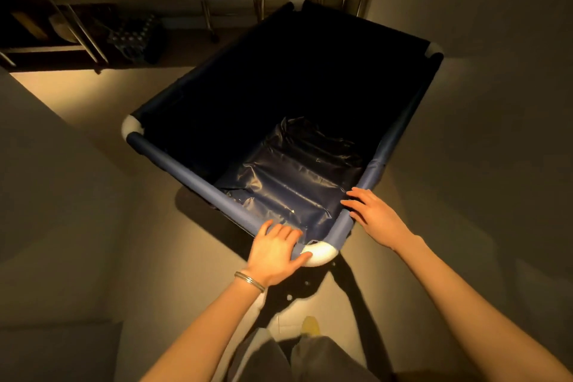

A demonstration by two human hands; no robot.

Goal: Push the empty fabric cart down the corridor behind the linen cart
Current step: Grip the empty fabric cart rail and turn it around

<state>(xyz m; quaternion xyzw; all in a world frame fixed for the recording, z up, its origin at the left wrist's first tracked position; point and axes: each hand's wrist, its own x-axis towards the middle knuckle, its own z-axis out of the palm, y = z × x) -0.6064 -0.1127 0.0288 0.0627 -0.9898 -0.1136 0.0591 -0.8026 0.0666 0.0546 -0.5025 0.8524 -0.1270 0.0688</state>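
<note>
Both hands, left [274, 250] gripping, right [373, 215] open, on fabric cart [198, 177] over dim floor [93, 226].

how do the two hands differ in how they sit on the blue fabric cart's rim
The left hand wraps the near rail beside the white corner joint, thumb on the joint, and its wrist wears a thin metal bangle. The right hand lies flatter against the side rail, fingers spread, wrist bare. Both touch the blue fabric cart near that corner.

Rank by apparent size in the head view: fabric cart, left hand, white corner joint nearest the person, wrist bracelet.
1. fabric cart
2. left hand
3. white corner joint
4. bracelet
The joint and the bracelet look close in size; that order is unsure.
</note>
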